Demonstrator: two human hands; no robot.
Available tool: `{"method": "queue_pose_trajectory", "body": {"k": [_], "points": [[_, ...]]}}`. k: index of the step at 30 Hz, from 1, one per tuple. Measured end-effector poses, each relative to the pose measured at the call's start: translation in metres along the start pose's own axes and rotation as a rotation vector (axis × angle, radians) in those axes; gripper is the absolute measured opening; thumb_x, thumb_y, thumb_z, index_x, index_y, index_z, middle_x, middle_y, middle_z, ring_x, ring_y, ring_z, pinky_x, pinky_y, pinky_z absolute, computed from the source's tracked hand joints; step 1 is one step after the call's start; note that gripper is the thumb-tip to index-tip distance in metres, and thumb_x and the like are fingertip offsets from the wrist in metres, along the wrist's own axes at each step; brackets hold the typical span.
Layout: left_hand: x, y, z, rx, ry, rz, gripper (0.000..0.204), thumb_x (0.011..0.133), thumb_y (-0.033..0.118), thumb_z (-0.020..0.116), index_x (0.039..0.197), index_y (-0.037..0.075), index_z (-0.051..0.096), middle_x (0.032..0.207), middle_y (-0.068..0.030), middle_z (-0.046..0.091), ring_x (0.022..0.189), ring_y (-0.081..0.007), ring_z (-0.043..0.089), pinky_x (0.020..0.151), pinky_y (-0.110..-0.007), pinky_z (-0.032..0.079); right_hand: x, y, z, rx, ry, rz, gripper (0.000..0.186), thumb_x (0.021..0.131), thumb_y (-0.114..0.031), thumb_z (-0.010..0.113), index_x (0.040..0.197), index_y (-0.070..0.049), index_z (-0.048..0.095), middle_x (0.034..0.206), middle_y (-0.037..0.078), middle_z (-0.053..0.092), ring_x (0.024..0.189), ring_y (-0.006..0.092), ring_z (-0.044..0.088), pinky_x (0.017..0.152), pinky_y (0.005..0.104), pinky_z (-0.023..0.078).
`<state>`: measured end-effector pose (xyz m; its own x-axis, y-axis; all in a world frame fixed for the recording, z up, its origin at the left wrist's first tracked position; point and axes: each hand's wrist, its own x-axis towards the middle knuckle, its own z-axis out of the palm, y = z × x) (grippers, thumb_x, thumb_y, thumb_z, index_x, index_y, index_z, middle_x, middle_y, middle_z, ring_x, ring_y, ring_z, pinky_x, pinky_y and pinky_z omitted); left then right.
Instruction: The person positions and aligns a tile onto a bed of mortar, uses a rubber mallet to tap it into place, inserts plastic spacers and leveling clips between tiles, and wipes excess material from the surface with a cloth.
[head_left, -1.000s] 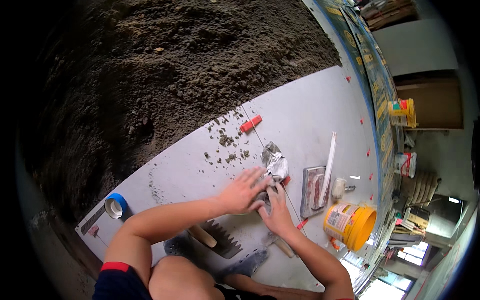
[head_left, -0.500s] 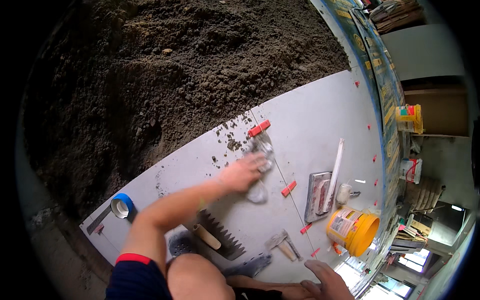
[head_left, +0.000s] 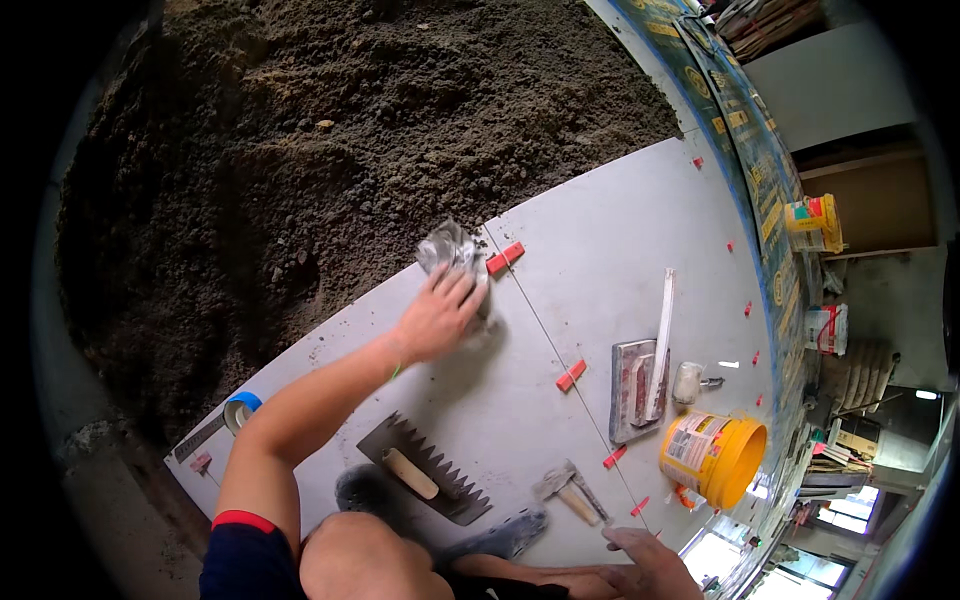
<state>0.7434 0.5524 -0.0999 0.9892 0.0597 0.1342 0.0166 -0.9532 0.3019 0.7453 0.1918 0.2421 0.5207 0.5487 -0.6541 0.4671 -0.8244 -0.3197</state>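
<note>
My left hand (head_left: pixel 440 312) presses a crumpled, shiny grey wad (head_left: pixel 447 245) against the far edge of the pale tiles, where they meet dark crumbly mortar (head_left: pixel 400 140). Whether the wad is cloth or plastic film I cannot tell. Just to its right, a red wedge (head_left: pixel 506 257) sits across the joint between two tiles. Low on the right, by my leg, my right hand (head_left: pixel 655 565) holds nothing, thumb and fingers apart. Nearest to it lies a small tool with a wooden handle (head_left: pixel 575 503). A notched trowel (head_left: pixel 425 470) lies on the tile in front of my knee.
More red wedges (head_left: pixel 571 375) line the joint. Right of it lie a float (head_left: pixel 632 390) with a white strip (head_left: pixel 660 345), a white-headed mallet (head_left: pixel 688 383) and a yellow bucket (head_left: pixel 700 455). A blue tape roll (head_left: pixel 241 409) is at the left. Other buckets (head_left: pixel 815 222) stand farther right.
My left hand has moved the wad left and away from me to the tile's far edge. Loose mortar crumbs that lay there are mostly gone. My right hand stays low.
</note>
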Motion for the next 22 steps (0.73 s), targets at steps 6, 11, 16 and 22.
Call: {"method": "queue_pose_trajectory", "body": {"k": [6, 11, 16, 22], "points": [[-0.032, 0.015, 0.023, -0.212, 0.042, -0.010, 0.057, 0.089, 0.032, 0.063, 0.134, -0.003, 0.052, 0.150, -0.0229, 0.043, 0.145, -0.0395, 0.034, 0.122, -0.054, 0.023, -0.011, 0.015, 0.002, 0.051, -0.018, 0.056, 0.053, 0.082, -0.008, 0.078, 0.132, -0.006, 0.061, 0.123, 0.017, 0.066, 0.106, 0.0323, 0.066, 0.092, 0.0399, 0.054], [0.053, -0.061, 0.019, -0.161, 0.063, 0.185, 0.030, 0.078, 0.009, 0.064, 0.106, -0.001, 0.062, 0.133, -0.0177, 0.058, 0.136, -0.0336, 0.048, 0.118, -0.041, 0.036, -0.010, 0.014, -0.004, 0.109, 0.076, 0.058, 0.053, 0.082, -0.008, 0.078, 0.132, -0.005, 0.061, 0.121, 0.018, 0.067, 0.105, 0.0316, 0.067, 0.091, 0.0394, 0.054], [0.133, -0.097, -0.041, 0.285, 0.063, 0.223, 0.021, 0.085, 0.008, 0.062, 0.106, 0.007, 0.066, 0.113, -0.0071, 0.065, 0.118, -0.0257, 0.058, 0.102, -0.040, 0.046, -0.015, 0.028, 0.000, 0.069, -0.012, 0.152, 0.052, 0.085, -0.007, 0.075, 0.134, -0.006, 0.060, 0.123, 0.020, 0.066, 0.109, 0.0307, 0.066, 0.098, 0.0398, 0.051], [-0.012, -0.056, -0.086, 0.040, 0.397, 0.091, 0.050, 0.083, 0.003, 0.064, 0.131, 0.016, 0.062, 0.140, -0.0106, 0.059, 0.135, -0.0272, 0.052, 0.121, -0.048, 0.032, -0.020, 0.258, 0.097, 0.167, -0.581, 0.435, 0.040, 0.099, -0.025, 0.056, 0.132, -0.002, 0.055, 0.115, 0.022, 0.070, 0.120, 0.0320, 0.064, 0.098, 0.0400, 0.051]]}}
